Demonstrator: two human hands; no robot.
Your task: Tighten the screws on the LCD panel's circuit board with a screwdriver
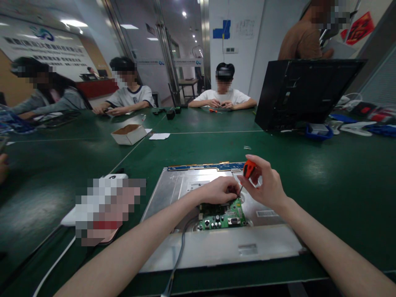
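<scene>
While fingers [259,160] grip it, orange-and-black screwdriver [249,168], tilted, green circuit board [223,216] below

Ceiling lights [74,23] glow — glass doors [142,49] and white wall [239,57] behind green table [312,165].

2 hands [268,185], screwdriver [249,168], circuit board [221,218]

A silvery metal-backed panel [175,185] is lying flat on the green counter [334,185], a blue circuit strip [201,167] running along its far edge. A green circuit board [223,214] is resting near its middle, partly hidden. An orange-and-black-handled screwdriver [249,168] is slanting, its thin shaft pointing down at the board's far right corner.
</scene>
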